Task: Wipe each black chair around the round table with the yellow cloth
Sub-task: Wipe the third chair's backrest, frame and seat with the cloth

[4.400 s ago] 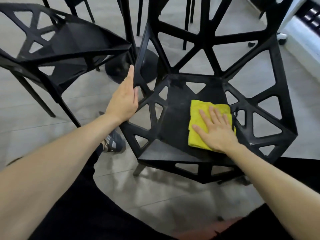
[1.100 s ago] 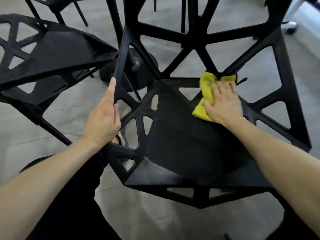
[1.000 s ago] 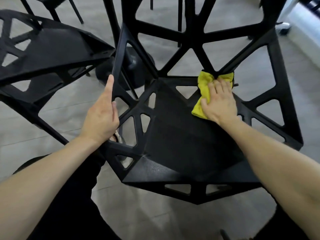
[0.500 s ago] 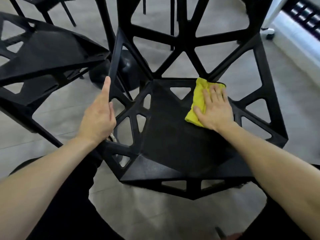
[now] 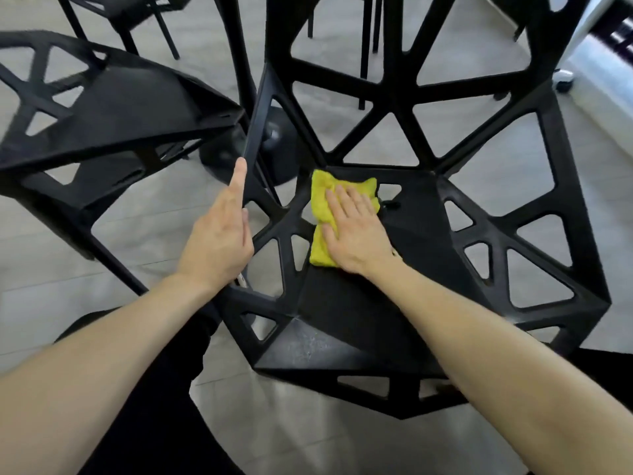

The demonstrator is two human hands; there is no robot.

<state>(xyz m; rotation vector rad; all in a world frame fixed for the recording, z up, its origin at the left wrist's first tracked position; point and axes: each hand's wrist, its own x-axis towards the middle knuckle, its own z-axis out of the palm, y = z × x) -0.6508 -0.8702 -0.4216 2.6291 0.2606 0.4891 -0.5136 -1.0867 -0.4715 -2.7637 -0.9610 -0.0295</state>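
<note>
A black chair [image 5: 359,313] with triangular cut-outs stands right in front of me, its seat facing up. The folded yellow cloth [image 5: 322,204] lies on the back left part of the seat. My right hand [image 5: 356,231] presses flat on the cloth with straight fingers. My left hand [image 5: 219,234] rests against the chair's left armrest bar, forefinger stretched along it. Whether the other left fingers curl round the bar is hidden.
A second black chair [image 5: 113,108] stands close on the left. The round table's black base [image 5: 253,149] sits on the grey floor between the chairs. More chair legs [image 5: 366,46] rise at the back. A white unit [image 5: 596,63] is at the far right.
My right hand has slid the cloth from the back right corner of the seat leftward to the back left part. My left hand stays on the armrest bar.
</note>
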